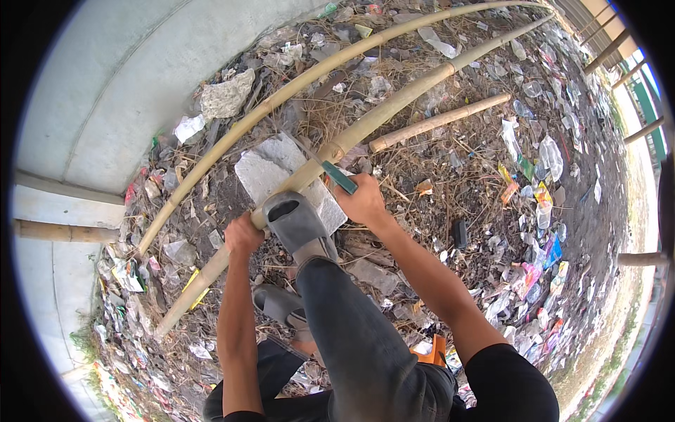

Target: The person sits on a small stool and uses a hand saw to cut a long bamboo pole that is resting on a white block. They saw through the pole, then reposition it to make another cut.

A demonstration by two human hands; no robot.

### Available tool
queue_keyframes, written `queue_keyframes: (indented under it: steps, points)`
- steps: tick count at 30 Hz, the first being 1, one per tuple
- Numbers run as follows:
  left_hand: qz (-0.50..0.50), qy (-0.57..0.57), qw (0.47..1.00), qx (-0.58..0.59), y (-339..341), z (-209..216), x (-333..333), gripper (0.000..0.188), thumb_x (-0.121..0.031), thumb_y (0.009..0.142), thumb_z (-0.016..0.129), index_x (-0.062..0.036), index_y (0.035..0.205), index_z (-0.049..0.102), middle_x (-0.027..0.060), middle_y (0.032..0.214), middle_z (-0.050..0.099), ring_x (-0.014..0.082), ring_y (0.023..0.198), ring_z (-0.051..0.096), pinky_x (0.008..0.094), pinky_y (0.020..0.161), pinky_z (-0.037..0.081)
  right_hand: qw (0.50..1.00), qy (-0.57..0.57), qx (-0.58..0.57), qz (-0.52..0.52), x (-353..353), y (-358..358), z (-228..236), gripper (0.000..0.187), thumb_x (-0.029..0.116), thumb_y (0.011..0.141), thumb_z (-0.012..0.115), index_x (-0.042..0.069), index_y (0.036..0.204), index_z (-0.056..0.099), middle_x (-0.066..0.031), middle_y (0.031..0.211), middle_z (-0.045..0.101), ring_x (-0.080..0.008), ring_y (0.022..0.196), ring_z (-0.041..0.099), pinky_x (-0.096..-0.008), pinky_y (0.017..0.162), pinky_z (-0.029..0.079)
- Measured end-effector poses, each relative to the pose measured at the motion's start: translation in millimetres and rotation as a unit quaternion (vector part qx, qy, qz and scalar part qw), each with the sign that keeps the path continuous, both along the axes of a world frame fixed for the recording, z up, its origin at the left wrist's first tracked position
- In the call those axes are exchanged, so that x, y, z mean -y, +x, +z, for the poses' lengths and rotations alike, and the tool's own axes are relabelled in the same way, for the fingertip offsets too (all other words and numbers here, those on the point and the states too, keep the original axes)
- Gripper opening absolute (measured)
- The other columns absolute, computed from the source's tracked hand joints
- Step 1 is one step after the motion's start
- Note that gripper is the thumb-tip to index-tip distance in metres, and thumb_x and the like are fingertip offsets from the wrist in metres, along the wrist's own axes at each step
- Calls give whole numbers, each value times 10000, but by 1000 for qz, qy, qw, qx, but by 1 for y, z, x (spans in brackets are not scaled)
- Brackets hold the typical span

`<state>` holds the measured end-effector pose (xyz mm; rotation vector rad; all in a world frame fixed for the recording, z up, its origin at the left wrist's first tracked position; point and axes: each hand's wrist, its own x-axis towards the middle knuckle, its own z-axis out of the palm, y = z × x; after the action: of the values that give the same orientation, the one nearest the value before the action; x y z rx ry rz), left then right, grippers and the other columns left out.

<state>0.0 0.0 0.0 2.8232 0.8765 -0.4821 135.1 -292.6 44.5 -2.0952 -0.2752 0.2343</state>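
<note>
A long bamboo pole [380,116] slants from the lower left to the far right and rests over a pale, broken concrete slab [267,167]. My left hand [243,233] is wrapped round the pole on the near left side of the slab. My right hand [363,200] grips the green handle of a hand saw [341,177]. Its thin blade reaches across the pole just beyond my foot; the teeth are too small to make out. My foot in a grey slide sandal [299,219] presses on the pole between my two hands.
A second long bamboo pole [281,95] curves along the far left. A short bamboo piece [439,123] lies to the right. Litter and dry stalks cover the ground around a rock [227,95]. A pale wall [105,91] stands at left; an orange object [432,350] is beside my leg.
</note>
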Motion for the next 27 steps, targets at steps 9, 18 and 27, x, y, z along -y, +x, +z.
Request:
queue_keyframes:
  steps: [9,18,27]
  points:
    - [-17,-28,999,7,3,-2,-4,470,-289,711,789,-92,1136,755,240,1082,752,409,1055,723,478,967,574,977,187,99,18,19,-39,-127,180,118,836,692,-5,711,652,-146,568,569,-266,478,570,-375,520,455]
    - [-45,-105,993,-34,12,-6,-34,540,-305,636,847,-49,1106,775,252,1051,755,381,1034,734,454,948,581,905,396,19,-151,10,-45,-110,138,79,850,677,-44,787,683,-27,631,636,-97,571,559,-306,537,445]
    - [-27,-239,968,-77,13,-18,-49,464,-193,553,827,71,927,749,230,868,756,328,845,760,395,793,589,949,289,17,-126,99,-62,-63,121,62,818,685,-23,738,652,-21,569,577,-93,511,494,-308,496,393]
